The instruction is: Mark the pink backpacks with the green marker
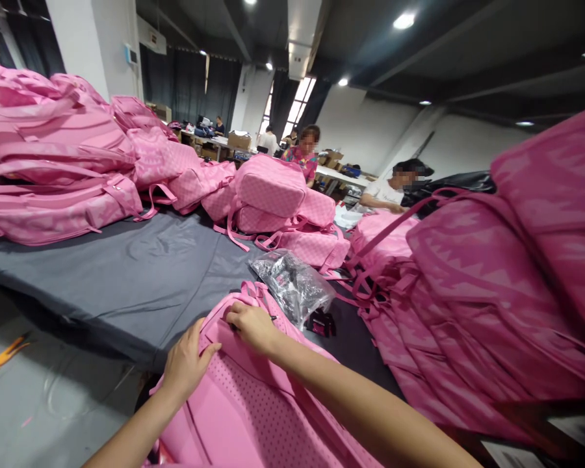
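Observation:
A pink backpack (246,390) lies in front of me with its dotted mesh back panel facing up. My left hand (188,361) holds the bag's left edge near the top, fingers along the rim and thumb on the panel. On the upper part of the panel, my right hand (253,328) has its fingers curled together. A small dark bit shows at those fingertips; what it is I cannot make out. Just beyond the bag sits a clear plastic bag (295,286) with dark pieces inside. Black buckle-like pieces (322,322) lie beside it.
Pink backpacks are heaped at the left (53,149), in the middle (270,185) and high at the right (468,279). A dark grey cloth (141,273) covers the table. An orange-handled tool (7,354) is at the lower left. Several people are farther back.

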Tool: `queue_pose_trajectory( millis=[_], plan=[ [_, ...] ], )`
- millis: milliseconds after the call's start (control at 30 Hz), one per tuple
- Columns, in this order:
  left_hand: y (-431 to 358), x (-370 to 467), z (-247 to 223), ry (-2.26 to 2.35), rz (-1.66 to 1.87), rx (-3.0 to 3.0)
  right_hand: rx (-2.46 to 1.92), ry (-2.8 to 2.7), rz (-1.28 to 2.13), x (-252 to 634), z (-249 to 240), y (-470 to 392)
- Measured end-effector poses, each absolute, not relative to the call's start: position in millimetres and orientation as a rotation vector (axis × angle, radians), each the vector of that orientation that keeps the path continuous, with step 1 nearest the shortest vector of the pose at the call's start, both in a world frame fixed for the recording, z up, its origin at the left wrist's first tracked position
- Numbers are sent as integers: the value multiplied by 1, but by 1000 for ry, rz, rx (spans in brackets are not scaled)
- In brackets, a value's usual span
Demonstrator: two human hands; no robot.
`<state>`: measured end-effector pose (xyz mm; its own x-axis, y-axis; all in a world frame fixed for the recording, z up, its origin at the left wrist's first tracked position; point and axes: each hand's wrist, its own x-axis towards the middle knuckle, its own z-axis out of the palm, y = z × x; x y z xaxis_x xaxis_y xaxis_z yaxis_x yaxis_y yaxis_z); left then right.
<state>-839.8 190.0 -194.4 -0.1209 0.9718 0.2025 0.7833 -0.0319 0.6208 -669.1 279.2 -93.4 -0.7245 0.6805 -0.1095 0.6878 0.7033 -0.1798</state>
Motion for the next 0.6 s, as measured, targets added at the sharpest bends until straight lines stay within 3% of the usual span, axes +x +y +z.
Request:
queue_pose_trajectory(
  millis=[300,600],
  plan=[
    [193,-845,-207,1931,955,1798,1071,2743,-265,-649,-79,275],
    [202,-858,-196,1725,895,1519,1385,2467,-115,-583,-71,232]
  ],
)
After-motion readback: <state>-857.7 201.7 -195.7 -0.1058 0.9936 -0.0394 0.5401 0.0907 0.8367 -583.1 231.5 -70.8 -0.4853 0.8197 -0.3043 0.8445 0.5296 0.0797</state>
